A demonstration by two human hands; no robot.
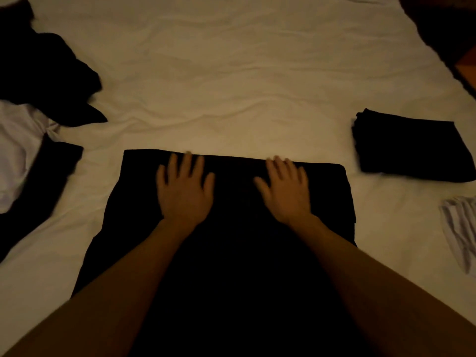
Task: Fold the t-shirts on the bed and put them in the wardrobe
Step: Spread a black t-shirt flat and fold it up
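A black t-shirt lies spread in front of me on the bed, its far edge a straight fold line. My left hand and my right hand press flat on it just below that fold, fingers spread and straight. A folded black t-shirt sits to the right. Unfolded black garments and a white t-shirt lie heaped at the left.
The white bedsheet is wrinkled and bare beyond the shirt. A striped white cloth lies at the right edge. A dark object fills the far right corner, past the bed's edge.
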